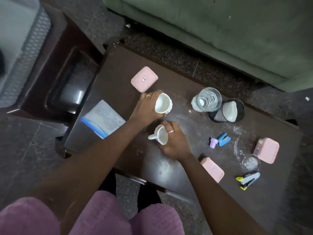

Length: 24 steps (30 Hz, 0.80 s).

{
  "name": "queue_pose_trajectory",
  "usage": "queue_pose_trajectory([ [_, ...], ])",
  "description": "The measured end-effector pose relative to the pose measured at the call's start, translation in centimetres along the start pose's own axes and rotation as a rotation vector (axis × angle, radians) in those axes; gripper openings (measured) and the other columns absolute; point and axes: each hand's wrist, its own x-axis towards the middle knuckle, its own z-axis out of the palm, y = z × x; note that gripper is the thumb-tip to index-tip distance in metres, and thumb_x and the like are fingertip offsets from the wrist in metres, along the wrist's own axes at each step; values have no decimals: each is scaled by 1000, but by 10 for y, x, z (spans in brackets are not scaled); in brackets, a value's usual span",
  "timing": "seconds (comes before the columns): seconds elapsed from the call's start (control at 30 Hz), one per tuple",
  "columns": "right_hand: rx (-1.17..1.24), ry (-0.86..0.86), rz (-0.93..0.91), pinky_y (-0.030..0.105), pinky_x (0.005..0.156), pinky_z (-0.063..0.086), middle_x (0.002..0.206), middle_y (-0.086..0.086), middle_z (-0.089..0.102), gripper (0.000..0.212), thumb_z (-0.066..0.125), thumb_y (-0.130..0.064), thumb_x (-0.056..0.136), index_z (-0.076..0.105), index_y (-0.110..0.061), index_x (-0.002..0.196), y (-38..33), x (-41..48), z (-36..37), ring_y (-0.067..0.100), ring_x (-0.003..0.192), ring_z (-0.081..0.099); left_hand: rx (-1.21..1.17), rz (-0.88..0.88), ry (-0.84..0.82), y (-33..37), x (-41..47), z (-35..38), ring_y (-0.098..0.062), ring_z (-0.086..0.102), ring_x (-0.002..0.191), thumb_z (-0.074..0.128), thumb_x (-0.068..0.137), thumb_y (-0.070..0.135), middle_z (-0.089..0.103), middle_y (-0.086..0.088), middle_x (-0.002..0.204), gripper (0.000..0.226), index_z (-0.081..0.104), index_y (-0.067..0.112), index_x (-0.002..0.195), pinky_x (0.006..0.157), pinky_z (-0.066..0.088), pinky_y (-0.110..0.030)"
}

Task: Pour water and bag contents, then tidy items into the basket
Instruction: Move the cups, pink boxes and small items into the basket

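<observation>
My left hand (145, 107) grips a white ceramic cup (163, 103) near the middle of the dark table, tilted so its empty inside faces me. Just below it my right hand (174, 141) holds a second white cup (160, 135) tipped on its side, handle pointing left. A clear glass of water (207, 100) stands to the right, touching a black mesh cup (227, 110) with white contents. A zip bag (103, 118) with a blue seal lies flat at the table's left edge. A grey mesh basket (28, 53) sits on a stand at the far left.
Three pink lidded boxes lie on the table: one (144, 79) above my left hand, one (212, 169) near the front edge, one (266, 150) at the right. A purple and blue small item (220, 142) and a stapler (249, 180) lie at the right. A green sofa (220, 31) stands behind.
</observation>
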Motion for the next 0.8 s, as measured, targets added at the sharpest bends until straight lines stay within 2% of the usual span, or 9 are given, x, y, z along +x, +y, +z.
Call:
queue_pose_trajectory([
  [0.07,22,56,-25,39,73,54,126,-2,48,69,73,-31,63,42,-28,125,-24,19,-12,26,106,56,-15,-21,64,-12,-4,-29,-24,58,111,79,64,40,63,-1,119,70,49,16,122,92,29,-28],
  [0.17,70,162,-156,42,76,56,127,8,51,72,78,-24,61,43,-25,124,-76,59,-30,32,104,59,17,-86,203,-33,-1,-86,-22,59,108,79,60,47,64,0,114,74,50,17,121,87,29,-30],
  [0.27,95,239,-261,40,81,52,127,15,50,69,80,-20,63,47,-21,123,-139,107,-42,34,112,55,6,-201,338,-64,8,-159,-22,58,109,77,59,56,63,1,116,79,50,18,123,92,33,-36],
  [0.33,150,281,-283,32,87,48,128,16,47,63,79,-19,65,52,-14,122,-182,143,-47,27,114,52,-45,-245,500,-88,11,-209,-24,58,108,77,62,55,63,-2,116,78,50,15,123,95,37,-40],
  [0.47,255,410,-333,9,87,33,119,22,43,66,80,-13,61,54,-7,120,-265,211,-51,10,99,39,-69,-424,752,-135,24,-282,-26,52,114,74,71,40,58,-5,123,72,43,12,130,96,28,-33],
  [0.57,316,363,-284,8,83,34,116,14,42,67,79,-22,63,51,-15,124,-334,265,-46,2,89,32,-134,-612,821,-186,41,-323,-25,46,123,73,75,33,53,-7,130,73,36,11,135,104,24,-35],
  [0.67,437,215,-182,16,76,37,112,2,37,64,75,-33,67,45,-28,123,-384,307,-32,9,85,43,-241,-747,875,-225,58,-344,-27,42,126,74,76,27,53,-10,131,76,33,9,137,106,22,-34],
  [0.73,490,132,-157,18,77,35,110,2,38,65,75,-32,67,43,-27,124,-406,331,-20,10,84,44,-296,-815,889,-244,67,-351,-27,43,126,74,75,26,54,-10,131,73,35,10,134,107,24,-34],
  [0.8,520,109,-139,13,71,30,110,3,40,66,75,-28,68,43,-25,126,-417,350,-9,8,82,42,-354,-885,912,-258,73,-351,-27,43,126,75,73,25,54,-10,131,73,37,10,133,109,25,-35],
])
